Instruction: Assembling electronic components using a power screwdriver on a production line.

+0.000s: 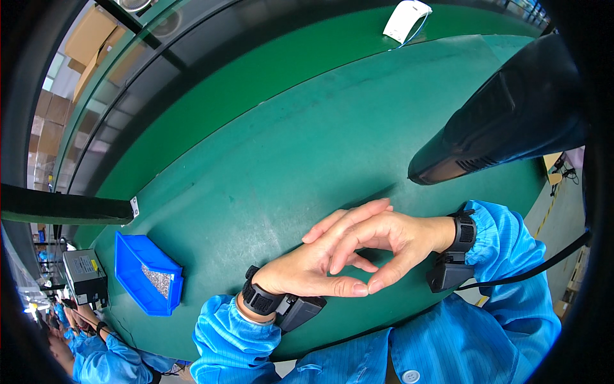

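Note:
My left hand [300, 269] and my right hand [409, 233] meet above the green work table [256, 185], close to its near edge. The right fingers lie across the left ones, and the two thumb tips touch or nearly touch. Fingers on both hands are stretched out, with no object visible in either. A black strap with a small dark box sits on the left wrist [259, 294] and another on the right wrist [464, 233]. To the left stands a blue plastic bin [134, 272] holding many small metallic pieces [158, 280].
A large black housing [511, 115] juts in from the right over the table. A dark bar [70, 209] reaches in from the left. At the back lies a white device [406, 20] with a blue cable. A grey box [83, 272] and a co-worker's sleeve [112, 361] are at left.

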Available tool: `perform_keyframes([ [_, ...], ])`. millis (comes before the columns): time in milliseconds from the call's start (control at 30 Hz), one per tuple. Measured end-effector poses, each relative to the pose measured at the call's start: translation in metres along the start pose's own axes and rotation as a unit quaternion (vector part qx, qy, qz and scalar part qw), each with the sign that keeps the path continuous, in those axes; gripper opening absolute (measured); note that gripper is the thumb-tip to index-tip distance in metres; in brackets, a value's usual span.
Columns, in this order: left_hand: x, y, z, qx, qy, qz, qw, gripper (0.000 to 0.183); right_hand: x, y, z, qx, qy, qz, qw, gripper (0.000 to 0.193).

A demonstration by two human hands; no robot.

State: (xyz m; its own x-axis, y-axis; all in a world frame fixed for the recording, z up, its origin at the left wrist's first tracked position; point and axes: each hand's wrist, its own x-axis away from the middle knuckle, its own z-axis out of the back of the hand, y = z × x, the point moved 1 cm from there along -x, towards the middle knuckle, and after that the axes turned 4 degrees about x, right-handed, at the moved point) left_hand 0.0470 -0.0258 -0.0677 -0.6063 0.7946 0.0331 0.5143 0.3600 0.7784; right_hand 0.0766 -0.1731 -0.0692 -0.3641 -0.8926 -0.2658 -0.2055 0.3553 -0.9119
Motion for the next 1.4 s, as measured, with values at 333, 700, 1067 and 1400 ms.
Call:
perform_keyframes([
  [333,-0.0006,0.0,0.0007,0.001,-0.001,0.003,1.0,0.097,0.0004,0.0007,0.0006,0.01,-0.004,-0.001,1.0,0.037],
  [700,0.0004,-0.0031,0.0043,-0.015,-0.041,-0.032,0.999,0.076,0.0017,0.0001,-0.0026,-0.005,0.014,-0.028,1.0,0.036],
  [1067,0.0001,0.0012,0.0004,0.007,-0.005,0.013,1.0,0.087,0.0006,-0.0003,-0.0006,0.015,-0.004,0.0,1.0,0.037],
  [1400,0.001,0.0029,-0.0007,0.011,0.006,0.024,1.0,0.086,0.0029,0.0032,-0.0005,0.063,-0.012,0.025,0.998,0.036],
])
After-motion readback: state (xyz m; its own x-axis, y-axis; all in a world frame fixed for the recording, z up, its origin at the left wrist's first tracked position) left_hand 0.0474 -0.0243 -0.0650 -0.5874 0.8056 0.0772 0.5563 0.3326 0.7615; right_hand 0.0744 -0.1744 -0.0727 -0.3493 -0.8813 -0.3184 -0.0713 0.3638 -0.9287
